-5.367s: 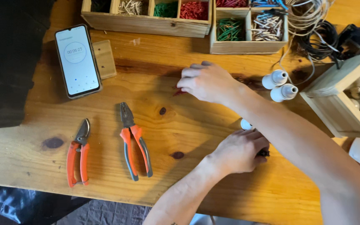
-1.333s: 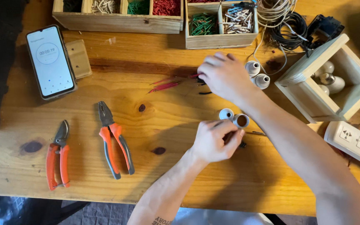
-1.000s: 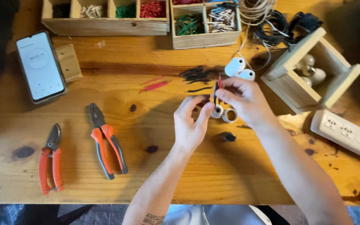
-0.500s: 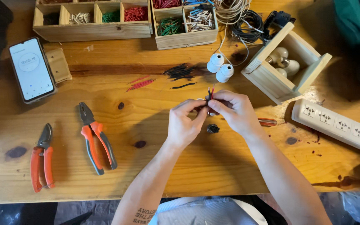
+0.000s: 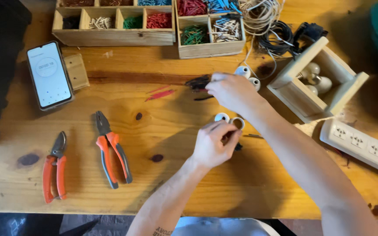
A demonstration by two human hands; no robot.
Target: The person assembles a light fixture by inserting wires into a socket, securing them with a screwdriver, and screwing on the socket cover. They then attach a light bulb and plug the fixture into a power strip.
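Note:
My left hand (image 5: 215,144) is closed around a pair of small white lamp sockets (image 5: 229,119) low on the wooden table (image 5: 162,192); a small dark piece (image 5: 239,147) lies just under its fingers. My right hand (image 5: 230,89) reaches up and left, its fingertips pinched on a small heap of black wire pieces (image 5: 197,82). Two more white sockets (image 5: 246,74) stand right behind that hand. A few red wire pieces (image 5: 160,93) lie left of the black heap.
Orange-handled pliers (image 5: 110,150) and orange cutters (image 5: 54,168) lie at the left. A phone (image 5: 49,74) and a wooden block (image 5: 76,71) sit above them. Wooden trays of coloured wire bits (image 5: 114,37) line the back. A wooden box with bulbs (image 5: 344,89), coiled cords (image 5: 267,26) and a white power strip (image 5: 364,146) are on the right.
Half a second ago both hands were pinched together over the sockets with wire pieces. My right hand has since moved up to the black wire heap; my left hand stays on the sockets.

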